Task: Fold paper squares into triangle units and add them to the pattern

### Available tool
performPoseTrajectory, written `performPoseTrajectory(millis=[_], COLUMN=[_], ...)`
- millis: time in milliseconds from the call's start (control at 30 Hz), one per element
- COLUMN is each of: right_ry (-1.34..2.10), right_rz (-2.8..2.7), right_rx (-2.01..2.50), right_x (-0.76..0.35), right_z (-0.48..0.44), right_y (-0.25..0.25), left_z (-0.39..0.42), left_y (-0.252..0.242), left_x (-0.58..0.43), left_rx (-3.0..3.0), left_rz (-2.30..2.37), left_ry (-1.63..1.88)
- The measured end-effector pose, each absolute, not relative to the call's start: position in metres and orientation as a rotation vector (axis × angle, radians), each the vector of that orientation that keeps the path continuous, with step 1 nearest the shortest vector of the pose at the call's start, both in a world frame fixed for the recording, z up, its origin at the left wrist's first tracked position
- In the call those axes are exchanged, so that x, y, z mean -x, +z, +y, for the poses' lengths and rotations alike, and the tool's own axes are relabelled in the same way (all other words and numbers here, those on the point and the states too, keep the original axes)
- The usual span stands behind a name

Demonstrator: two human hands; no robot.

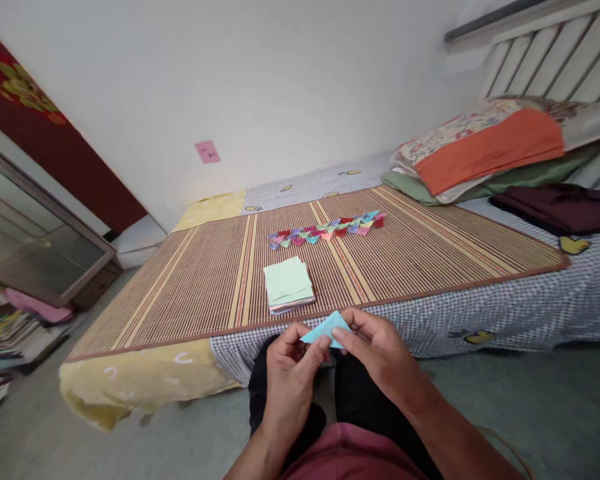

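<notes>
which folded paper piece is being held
The light blue paper triangle, pinched between left hand and right hand; the other small multicoloured folded paper pieces lie on the brown striped mat.

Two hands [293, 365] [380, 348], one blue paper [321, 331], one paper stack [288, 279], one mat [180, 293] — small coloured pieces [341, 231] beyond count

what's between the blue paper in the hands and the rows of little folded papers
In the head view, a paper stack, pale green on top, lies on the striped mat between the blue paper and folded papers, slightly left.
</notes>
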State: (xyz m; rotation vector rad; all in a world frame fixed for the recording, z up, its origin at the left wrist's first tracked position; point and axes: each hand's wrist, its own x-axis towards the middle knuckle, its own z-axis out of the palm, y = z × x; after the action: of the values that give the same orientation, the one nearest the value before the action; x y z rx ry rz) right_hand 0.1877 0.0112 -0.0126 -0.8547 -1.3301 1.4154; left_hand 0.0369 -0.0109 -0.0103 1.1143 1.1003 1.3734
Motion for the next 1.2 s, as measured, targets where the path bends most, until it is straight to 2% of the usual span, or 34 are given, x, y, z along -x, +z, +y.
performPoseTrajectory(millis=[400, 767, 967, 1200], right_ry=[1.472, 1.617, 1.63, 1.657], right_rz=[-1.262, -1.15, -1.126, -1.112], right_rx=[0.855, 0.737, 0.757, 0.747], right_x=[-0.196, -0.194, -0.194, -0.193], right_z=[0.014, 0.017, 0.016, 0.015], right_y=[-0.014, -0.028, -0.026, -0.024], left_z=[-0.016, -0.019, -0.015, -0.013], left_y=[-0.014, -0.018, 0.001, 0.017], left_x=[-0.025, -0.011, -0.009, -0.012], left_rx=[-1.26, -1.662, -1.959, -1.905], left_rz=[1.094, 1.091, 1.144, 1.248], left_ry=[1.456, 1.532, 1.429, 1.232])
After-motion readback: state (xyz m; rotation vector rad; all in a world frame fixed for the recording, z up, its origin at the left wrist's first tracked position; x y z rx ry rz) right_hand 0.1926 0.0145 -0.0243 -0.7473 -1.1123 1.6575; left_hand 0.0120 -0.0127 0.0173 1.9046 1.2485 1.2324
